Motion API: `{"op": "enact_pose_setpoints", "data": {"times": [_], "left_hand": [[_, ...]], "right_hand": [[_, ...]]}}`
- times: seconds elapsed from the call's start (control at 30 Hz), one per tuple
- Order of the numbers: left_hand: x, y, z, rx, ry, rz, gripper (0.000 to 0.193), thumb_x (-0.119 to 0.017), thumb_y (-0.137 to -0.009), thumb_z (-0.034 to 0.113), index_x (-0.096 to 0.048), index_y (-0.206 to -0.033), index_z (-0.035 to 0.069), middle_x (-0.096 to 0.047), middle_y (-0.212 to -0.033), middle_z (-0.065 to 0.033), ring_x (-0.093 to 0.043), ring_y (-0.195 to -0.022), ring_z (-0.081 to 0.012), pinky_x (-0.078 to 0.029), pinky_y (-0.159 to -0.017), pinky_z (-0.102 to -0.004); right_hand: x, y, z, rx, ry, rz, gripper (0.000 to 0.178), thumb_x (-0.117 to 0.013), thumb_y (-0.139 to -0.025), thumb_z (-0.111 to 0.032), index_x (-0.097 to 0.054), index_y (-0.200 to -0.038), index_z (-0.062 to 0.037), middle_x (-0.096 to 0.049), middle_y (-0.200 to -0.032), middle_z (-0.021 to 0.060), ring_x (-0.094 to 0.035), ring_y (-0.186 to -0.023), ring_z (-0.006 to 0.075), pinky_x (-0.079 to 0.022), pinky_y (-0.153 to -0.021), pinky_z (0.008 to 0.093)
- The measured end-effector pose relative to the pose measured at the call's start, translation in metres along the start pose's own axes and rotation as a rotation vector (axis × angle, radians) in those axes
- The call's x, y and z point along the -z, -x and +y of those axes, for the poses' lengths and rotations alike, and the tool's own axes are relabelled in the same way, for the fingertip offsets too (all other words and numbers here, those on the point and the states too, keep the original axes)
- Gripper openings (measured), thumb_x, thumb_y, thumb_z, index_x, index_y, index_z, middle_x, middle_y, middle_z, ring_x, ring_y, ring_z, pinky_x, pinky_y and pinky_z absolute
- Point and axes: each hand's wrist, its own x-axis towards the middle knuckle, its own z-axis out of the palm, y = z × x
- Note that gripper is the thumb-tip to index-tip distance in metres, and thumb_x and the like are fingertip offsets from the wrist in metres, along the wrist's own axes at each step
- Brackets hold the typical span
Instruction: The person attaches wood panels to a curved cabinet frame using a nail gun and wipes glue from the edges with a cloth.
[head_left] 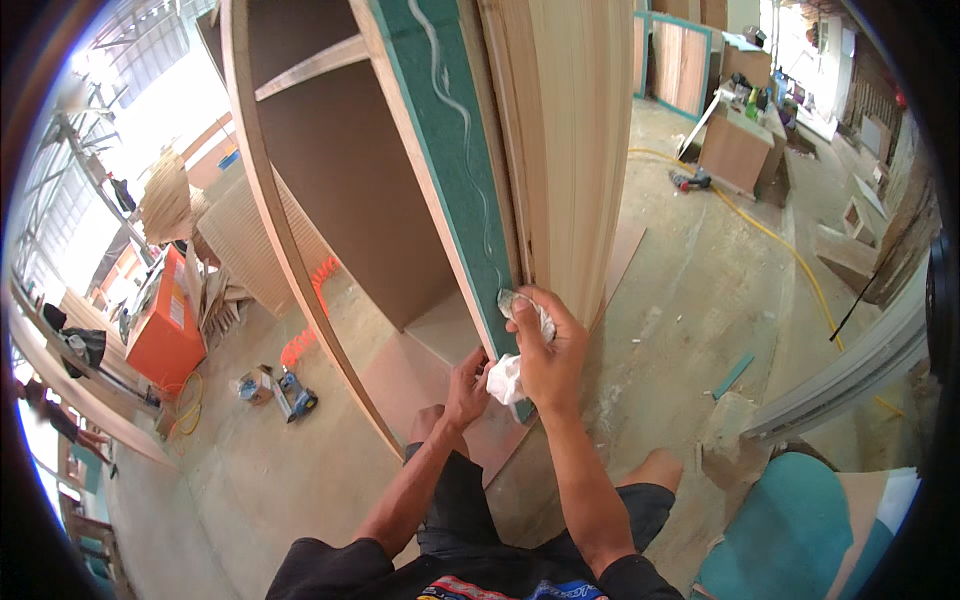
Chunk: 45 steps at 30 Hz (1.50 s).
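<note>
While my right hand (pixel 550 362) pinches the crumpled white bag (pixel 505 379), my left hand (pixel 466 390) bends close beside it, its grip unclear to me. Beyond my fingers, a whitish bead (pixel 465 118) runs along the teal strip (pixel 450 175); uneven squeezing could blob it, a knuckle smear it.

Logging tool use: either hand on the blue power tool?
No: the blue power tool lies on the floor at left, while the right hand grips crumpled white material and the left hand is beside it.
</note>
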Motion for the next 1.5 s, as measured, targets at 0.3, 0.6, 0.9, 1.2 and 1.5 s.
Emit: {"op": "enact_pose_setpoints", "data": {"times": [0.3, 0.6, 0.9, 1.2, 1.5], "left_hand": [[0.013, 0.005, 0.014, 0.030, 0.047, -0.029, 0.048, -0.058, -0.103, 0.042, -0.065, -0.119, -0.002, -0.067, -0.093, -0.0015, -0.058, -0.086, -0.0076, -0.050, -0.076, -0.0272], [0.009, -0.001, 0.033, -0.104, 0.047, -0.115, 0.033, -0.062, -0.098, 0.022, -0.064, -0.121, -0.003, -0.071, -0.104, -0.0041, -0.060, -0.101, -0.0086, -0.049, -0.090, -0.0283], [0.009, -0.003, 0.025, -0.172, -0.159, 0.021, 0.013, -0.061, -0.088, 0.004, -0.064, -0.100, -0.002, -0.067, -0.087, -0.0023, -0.055, -0.090, -0.0058, -0.049, -0.080, -0.0288], [0.009, -0.005, 0.014, -0.039, 0.004, -0.057, 0.042, -0.059, -0.104, 0.038, -0.060, -0.089, -0.001, -0.059, -0.073, -0.0012, -0.054, -0.075, -0.0061, -0.049, -0.066, -0.0273], [0.014, -0.006, 0.010, -0.066, -0.001, -0.080, 0.041, -0.057, -0.104, 0.039, -0.067, -0.102, -0.001, -0.064, -0.086, -0.0004, -0.059, -0.076, -0.0080, -0.052, -0.069, -0.0257]], "right_hand": [[0.023, 0.045, 0.073, -0.213, -0.215, 0.017, 0.024, -0.067, -0.098, -0.019, -0.069, -0.110, 0.0026, -0.071, -0.087, 0.0068, -0.064, -0.071, 0.0092, -0.051, -0.062, 0.0246], [0.003, 0.010, 0.014, 0.040, -0.235, -0.005, 0.021, -0.072, -0.094, -0.011, -0.070, -0.108, 0.0033, -0.071, -0.081, 0.0048, -0.063, -0.073, 0.0074, -0.049, -0.064, 0.0224], [-0.012, 0.005, 0.003, 0.152, -0.118, 0.037, 0.019, -0.070, -0.095, -0.014, -0.072, -0.106, 0.0014, -0.069, -0.078, 0.0043, -0.062, -0.070, 0.0088, -0.049, -0.065, 0.0235], [0.009, 0.038, 0.079, -0.089, -0.265, 0.101, 0.021, -0.070, -0.096, -0.016, -0.071, -0.109, 0.0011, -0.070, -0.085, 0.0035, -0.061, -0.071, 0.0066, -0.046, -0.059, 0.0216], [0.031, 0.088, 0.168, -0.271, -0.258, 0.199, 0.020, -0.069, -0.097, -0.015, -0.071, -0.108, 0.0008, -0.068, -0.084, 0.0016, -0.058, -0.068, 0.0056, -0.044, -0.057, 0.0208]]}}
